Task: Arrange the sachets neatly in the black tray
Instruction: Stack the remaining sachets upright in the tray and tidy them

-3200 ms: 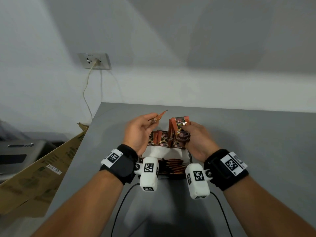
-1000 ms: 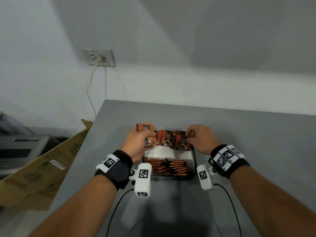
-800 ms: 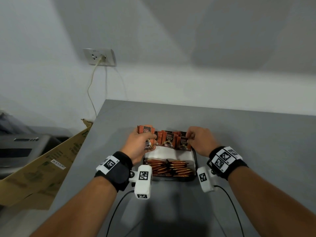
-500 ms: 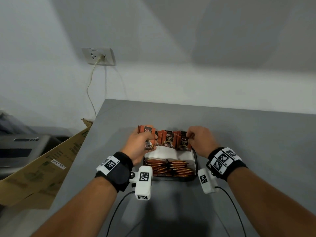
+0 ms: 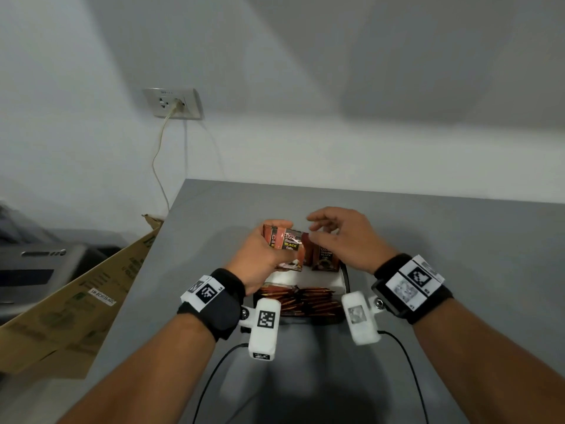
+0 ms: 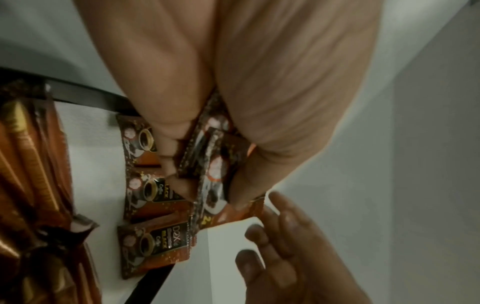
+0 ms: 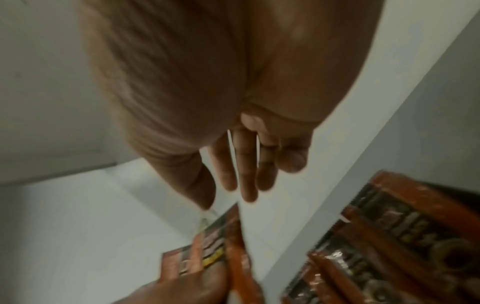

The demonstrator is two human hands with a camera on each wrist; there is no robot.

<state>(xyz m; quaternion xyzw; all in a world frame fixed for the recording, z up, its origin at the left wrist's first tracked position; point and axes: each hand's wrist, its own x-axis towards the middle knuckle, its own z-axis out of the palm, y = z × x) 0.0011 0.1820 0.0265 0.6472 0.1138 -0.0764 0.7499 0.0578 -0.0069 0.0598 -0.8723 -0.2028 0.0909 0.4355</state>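
Observation:
My left hand (image 5: 275, 243) grips a small stack of orange-brown coffee sachets (image 5: 287, 244), lifted above the back left of the black tray (image 5: 345, 276). The left wrist view shows the stack (image 6: 215, 185) pinched between thumb and fingers, over three sachets (image 6: 153, 246) standing in the tray's back row. My right hand (image 5: 318, 234) hovers with relaxed fingers (image 7: 244, 170) beside the stack's top edge (image 7: 207, 242) and holds nothing. Long stick sachets (image 5: 305, 301) fill the tray's front part, behind a white divider (image 5: 324, 278).
The tray sits on a grey table (image 5: 428, 240) near its left edge. A cardboard box (image 5: 76, 301) leans at the left, beside a grey appliance (image 5: 30, 270). A wall socket (image 5: 172, 103) with a cord is behind. Wrist-camera cables (image 5: 214, 377) trail toward me.
My left hand has risen from the tray's back row with the stack of sachets. My right hand has let go of the row, lifted and opened beside the stack.

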